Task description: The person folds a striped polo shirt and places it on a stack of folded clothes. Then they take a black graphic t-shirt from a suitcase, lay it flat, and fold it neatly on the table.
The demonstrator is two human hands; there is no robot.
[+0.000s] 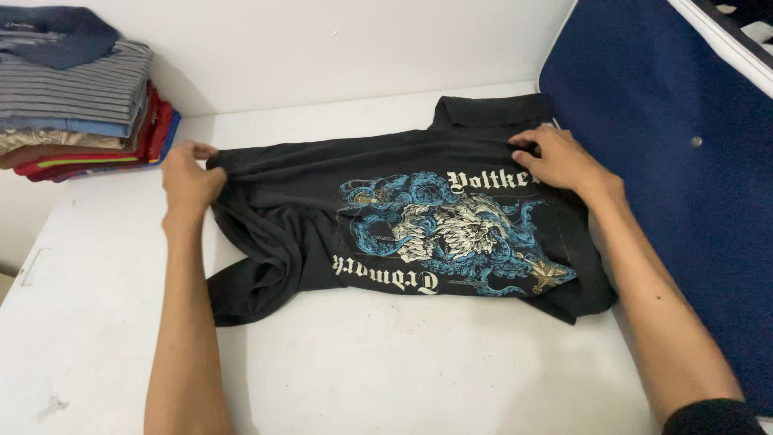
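While the black printed shirt (pixel 419 217) lay across the white table (pixel 362 379), the left hand (pixel 189 181) pinched its left edge and the right hand (pixel 560 157) gripped its far right edge; even tension seemed wise.

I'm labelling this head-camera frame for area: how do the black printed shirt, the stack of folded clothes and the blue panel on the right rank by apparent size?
1. Black printed shirt and blue panel: too alike to rank; the panel is cut off by the frame.
2. Stack of folded clothes, clearly smallest, also farthest.
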